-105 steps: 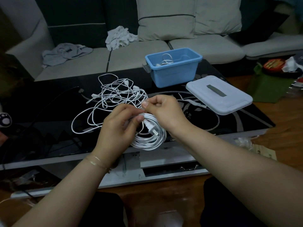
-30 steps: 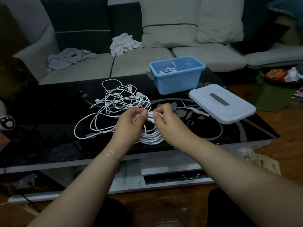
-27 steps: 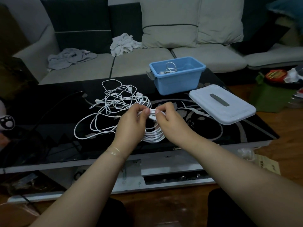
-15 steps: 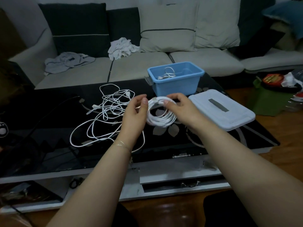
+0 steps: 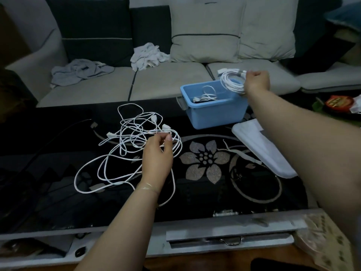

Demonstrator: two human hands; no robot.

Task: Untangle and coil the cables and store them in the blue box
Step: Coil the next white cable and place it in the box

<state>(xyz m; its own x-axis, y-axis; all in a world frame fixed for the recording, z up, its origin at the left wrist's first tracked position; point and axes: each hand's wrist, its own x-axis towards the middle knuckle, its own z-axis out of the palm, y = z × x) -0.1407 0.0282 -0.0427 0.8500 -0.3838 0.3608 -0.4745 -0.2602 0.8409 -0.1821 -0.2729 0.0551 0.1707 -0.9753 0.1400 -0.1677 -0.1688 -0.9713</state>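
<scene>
My right hand grips a coiled white cable and holds it in the air just above the right rim of the blue box. The box stands open at the back of the black table, with another white cable lying inside. A tangle of white cables is spread over the table's left middle. My left hand hovers over the right side of this tangle with fingers loosely curled; whether it pinches a strand I cannot tell.
The box's white lid lies on the table to the right, partly behind my right forearm. A black cable runs off to the left. Behind the table is a sofa with cushions and crumpled cloths.
My right hand has carried the coiled cable up and away to above the blue box. My left hand let go of the coil and dropped onto the tangle.
</scene>
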